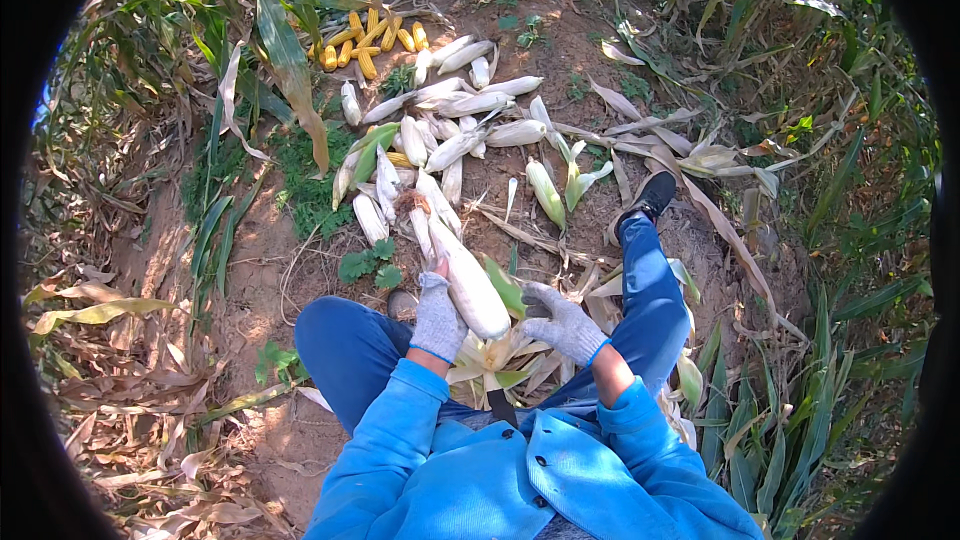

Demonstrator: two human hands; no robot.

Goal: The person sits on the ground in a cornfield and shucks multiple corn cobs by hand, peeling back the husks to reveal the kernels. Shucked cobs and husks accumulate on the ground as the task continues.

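Observation:
My left hand (439,319), in a grey knit glove, grips an ear of corn (471,285) still wrapped in pale husk. The ear slants from the upper left down towards my lap, with its brown silk end pointing away from me. My right hand (564,324), gloved alike, is held just right of the ear's lower end, its fingers apart and holding nothing. A green husk leaf (504,286) shows between the ear and that hand. Before me lies a loose heap of corn ears in dry husks (457,146).
Bare yellow cobs (365,41) lie grouped at the far left. Stripped husks (491,360) gather between my legs. Standing corn plants (277,52) rise on the left, with more leaves (847,225) on the right. My shoe (654,195) rests beside dry stalks (600,136).

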